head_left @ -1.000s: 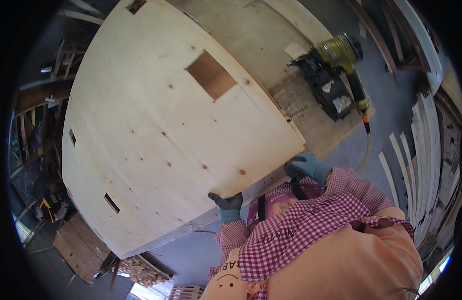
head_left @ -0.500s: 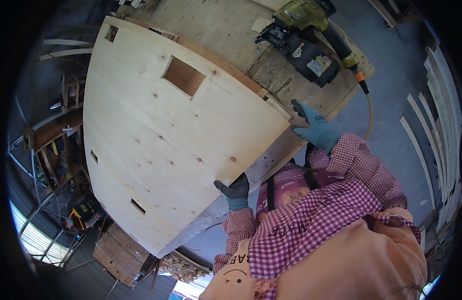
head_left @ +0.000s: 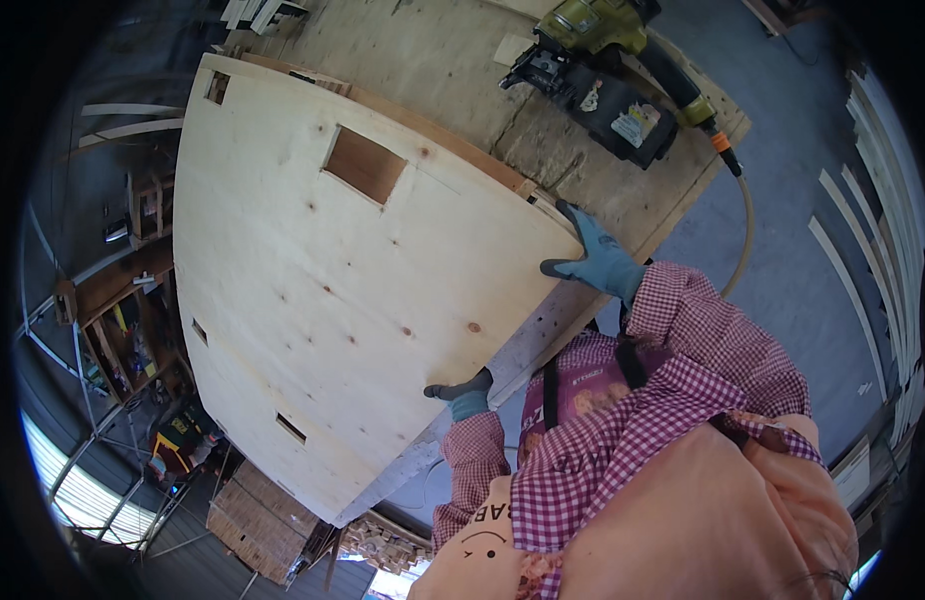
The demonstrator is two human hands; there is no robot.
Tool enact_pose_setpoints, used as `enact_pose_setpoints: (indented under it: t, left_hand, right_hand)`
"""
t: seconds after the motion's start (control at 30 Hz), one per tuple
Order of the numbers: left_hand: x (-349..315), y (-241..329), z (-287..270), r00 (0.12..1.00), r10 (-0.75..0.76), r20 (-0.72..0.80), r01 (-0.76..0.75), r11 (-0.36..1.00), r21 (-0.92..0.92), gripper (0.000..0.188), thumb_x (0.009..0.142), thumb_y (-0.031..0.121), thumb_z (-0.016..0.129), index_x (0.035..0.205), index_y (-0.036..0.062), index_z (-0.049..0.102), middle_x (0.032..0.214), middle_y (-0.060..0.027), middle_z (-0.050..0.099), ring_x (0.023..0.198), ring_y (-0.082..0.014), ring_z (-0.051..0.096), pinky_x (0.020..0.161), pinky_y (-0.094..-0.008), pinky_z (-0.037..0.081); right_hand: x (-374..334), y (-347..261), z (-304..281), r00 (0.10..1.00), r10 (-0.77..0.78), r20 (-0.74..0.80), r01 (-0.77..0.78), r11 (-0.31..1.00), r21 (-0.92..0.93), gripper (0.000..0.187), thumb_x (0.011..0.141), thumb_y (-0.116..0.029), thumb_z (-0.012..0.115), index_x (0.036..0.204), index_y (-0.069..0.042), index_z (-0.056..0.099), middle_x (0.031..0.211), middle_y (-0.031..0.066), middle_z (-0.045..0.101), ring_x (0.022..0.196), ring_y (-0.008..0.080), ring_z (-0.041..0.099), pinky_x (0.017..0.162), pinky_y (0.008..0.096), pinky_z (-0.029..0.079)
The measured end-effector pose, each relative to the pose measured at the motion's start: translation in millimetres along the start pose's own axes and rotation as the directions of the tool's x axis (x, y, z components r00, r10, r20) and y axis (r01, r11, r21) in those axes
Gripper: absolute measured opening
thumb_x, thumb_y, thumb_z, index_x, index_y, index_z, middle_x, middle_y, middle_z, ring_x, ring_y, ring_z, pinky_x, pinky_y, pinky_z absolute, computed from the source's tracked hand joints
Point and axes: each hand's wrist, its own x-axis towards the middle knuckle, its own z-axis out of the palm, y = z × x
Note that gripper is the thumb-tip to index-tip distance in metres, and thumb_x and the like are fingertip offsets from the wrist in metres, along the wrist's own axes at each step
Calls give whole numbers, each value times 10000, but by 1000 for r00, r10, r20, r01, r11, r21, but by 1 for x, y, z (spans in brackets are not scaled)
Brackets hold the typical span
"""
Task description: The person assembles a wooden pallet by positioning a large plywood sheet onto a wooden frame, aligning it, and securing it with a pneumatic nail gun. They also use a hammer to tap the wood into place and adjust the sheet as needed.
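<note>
A large pale plywood panel (head_left: 383,270) with knots and rectangular cutouts lies in front of me, its long left edge looking curved. My left hand (head_left: 465,390), in a dark-palmed blue glove, is closed on the panel's near edge, thumb on top and fingers hidden beneath. At the panel's right corner my right hand (head_left: 595,255), in a matching glove, takes hold with the thumb on the near side and the fingers along the far side. A green and black nail gun (head_left: 608,90) lies beyond that hand, its hose (head_left: 748,230) trailing off the right side.
Under the panel is a worn wooden worktop (head_left: 413,60). Pale wood strips (head_left: 851,300) lie on the floor at the right. Wooden shelving (head_left: 123,310) stands at the left, and another person (head_left: 183,440) is at the lower left. Stacked wood pieces (head_left: 388,540) sit near the bottom.
My right hand has moved left from beside the panel onto its corner. My left hand stays on the near edge. The view has shifted slightly.
</note>
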Motion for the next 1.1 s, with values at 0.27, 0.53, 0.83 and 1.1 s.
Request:
enact_pose_setpoints:
  t: [0.27, 0.53, 0.83, 1.1]
  left_hand:
    - [36, 13, -41, 910, 38, 413, -317, 707, 633, 596, 861, 502, 319, 1317, 137, 441, 1380, -74, 428, 1256, -268, 396, 1056, -451, 282]
    - [-6, -19, 1, 996, 24, 83, -43, 972, 231, 833, 748, 760, 320, 1273, 132, 477, 1311, -75, 492, 1193, -280, 457, 1010, -459, 366]
    - [9, 3, -39, 838, -225, 497, 258, 966, 3, 805, 677, 776, 509, 1197, 162, 521, 1205, -11, 567, 1049, -184, 560, 882, -351, 496]
    - [-6, -13, -29, 888, 86, 452, -189, 964, 187, 723, 690, 665, 614, 1165, 126, 535, 1106, -16, 621, 966, -154, 598, 795, -269, 528]
  right_hand:
    - [-3, -11, -5, 996, 50, 80, -60, 991, 123, 992, 674, -402, 781, 1418, -56, 224, 1435, 204, 258, 1311, 336, 296, 1079, 379, 271]
    - [2, -10, -7, 991, 128, 38, -134, 965, 225, 909, 682, -364, 787, 1389, -37, 319, 1361, 166, 418, 1255, 276, 399, 1036, 362, 327]
    - [10, 4, -4, 996, 35, 79, -51, 978, 203, 929, 680, -387, 783, 1387, -16, 307, 1355, 175, 420, 1235, 271, 423, 1025, 359, 346]
    - [11, 15, -30, 971, -73, 227, 72, 997, 10, 1010, 665, -415, 777, 1420, -48, 215, 1405, 203, 334, 1287, 315, 352, 1060, 378, 306]
